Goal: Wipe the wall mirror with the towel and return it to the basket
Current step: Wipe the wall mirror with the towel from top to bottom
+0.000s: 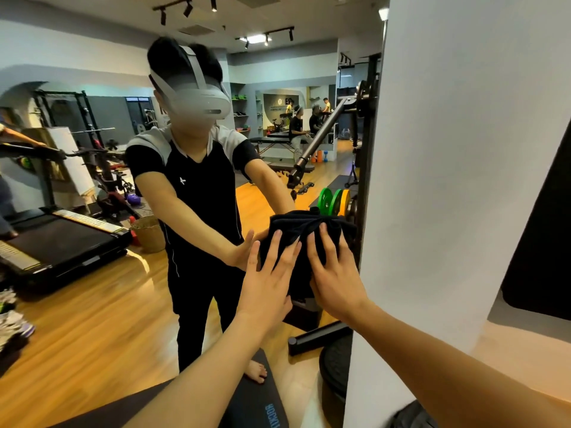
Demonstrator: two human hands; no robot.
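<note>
Pressing dark towel [304,242] flat against wall mirror [92,288], near its right edge by the white wall [448,149]. Left hand [267,282] and right hand [332,273] side by side, fingers spread, palms on cloth, not gripping. Woven basket [148,233] reflected on wooden floor.

Soft matt black cloth towel [296,242] — glossy smooth glass mirror [92,88] — matt white wall [463,149].

One towel [304,242], one mirror [92,304], two hands.
</note>
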